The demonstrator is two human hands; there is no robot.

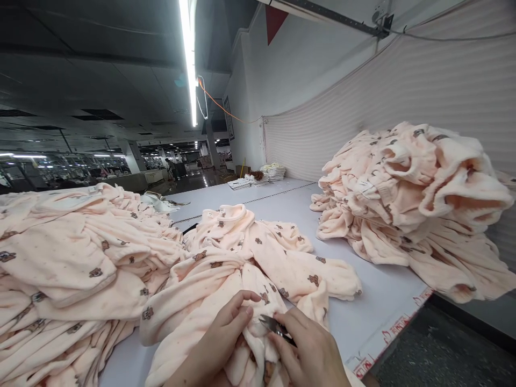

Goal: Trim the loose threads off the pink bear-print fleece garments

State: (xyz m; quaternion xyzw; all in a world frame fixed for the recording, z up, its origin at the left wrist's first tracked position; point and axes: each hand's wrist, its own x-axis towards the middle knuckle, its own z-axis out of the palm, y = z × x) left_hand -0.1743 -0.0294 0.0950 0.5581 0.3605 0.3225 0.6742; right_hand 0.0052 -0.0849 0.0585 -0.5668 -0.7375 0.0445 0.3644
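Note:
A pale peach fleece garment (pixel 258 247) printed with small brown bears lies spread on the table in front of me. My left hand (pixel 226 333) pinches a fold of it, thumb against curled fingers. My right hand (pixel 308 344) is closed around dark metal thread snips (pixel 278 328). Their blade tips point left, at the fabric beside my left thumb. Whether the blades touch the cloth or a thread, I cannot tell. The garment's lower part runs under both hands and is partly hidden by them.
To the left rises a large heap of similar peach garments (pixel 80 252). Another tall pile (pixel 411 199) stands at the right, near the wall. The white table (pixel 278 199) has a taped front right edge (pixel 387 338). Stacked pale cloths (pixel 272 172) lie at its far end.

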